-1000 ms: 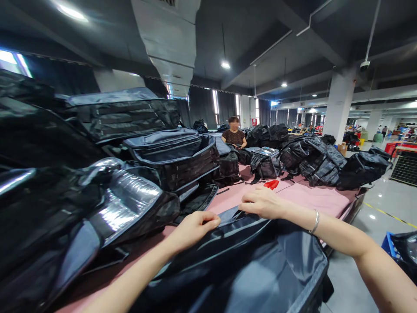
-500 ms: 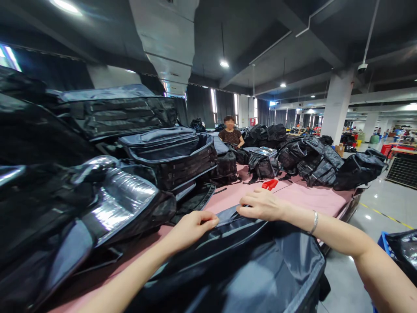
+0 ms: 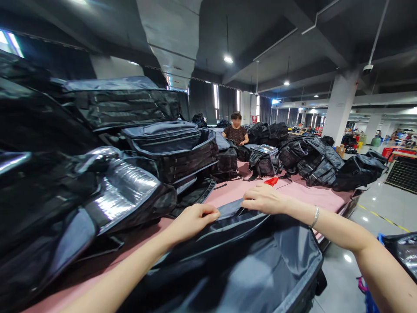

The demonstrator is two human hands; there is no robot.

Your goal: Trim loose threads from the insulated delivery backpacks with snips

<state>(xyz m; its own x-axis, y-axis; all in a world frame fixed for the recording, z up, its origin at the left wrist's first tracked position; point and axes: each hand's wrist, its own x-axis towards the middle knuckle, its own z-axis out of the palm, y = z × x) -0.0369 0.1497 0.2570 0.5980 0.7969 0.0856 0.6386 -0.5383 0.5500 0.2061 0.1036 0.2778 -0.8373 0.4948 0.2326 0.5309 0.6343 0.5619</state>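
A large dark backpack (image 3: 247, 265) lies opened out in front of me, its grey-blue lining showing. My left hand (image 3: 200, 219) pinches the far edge of the bag, thumb against curled fingers. On the same edge, a little to the right, my right hand (image 3: 262, 200) has its fingers closed over the fabric; a silver bangle circles that wrist. The fingertips of the right hand are partly hidden behind the hand. Just beyond it, a red object (image 3: 271, 181) rests on the pink table cover (image 3: 228, 191).
Piled backpacks (image 3: 176, 161) rise on the left, one with a shiny silver lining (image 3: 125, 191). More backpacks (image 3: 309, 158) line the table's far side, where a person (image 3: 236, 130) stands. To the right are the tiled floor and a blue crate (image 3: 371, 300).
The view has shifted slightly. Both hands stay on the bag's far edge, with the right hand's fingers drawn in a little closer to the fabric.
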